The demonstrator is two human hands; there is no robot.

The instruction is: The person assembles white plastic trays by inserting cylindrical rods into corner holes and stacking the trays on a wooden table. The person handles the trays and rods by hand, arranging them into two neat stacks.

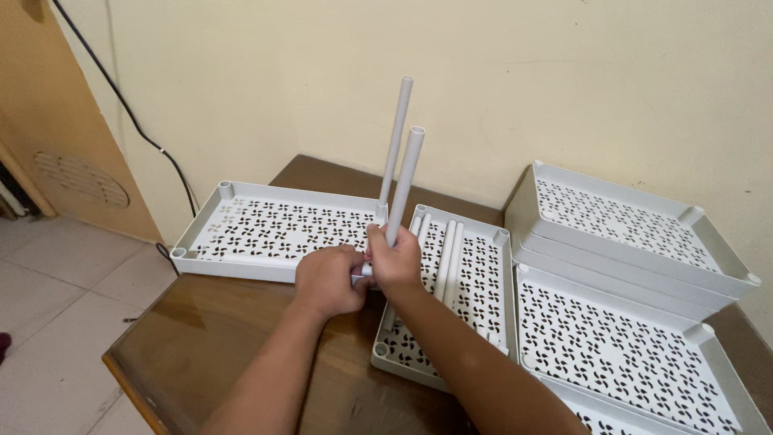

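Right hand (396, 262) clenched round grey tube (404, 187), upright at near-right corner of left tray (266, 229). Left hand (328, 279) closed at tube base; grip hidden. Risk: off-axis push tilts tube, jamming socket.

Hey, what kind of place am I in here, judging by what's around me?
Probably a room in a home: a glass-topped wooden table against a plain cream wall, a tiled floor, and grey perforated plastic shelf trays being handled.

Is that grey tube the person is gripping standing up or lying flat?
Nearly upright, tilted slightly. The right hand grips the grey tube near its base at the perforated tray's corner; its open top points up. The left hand is beside it.
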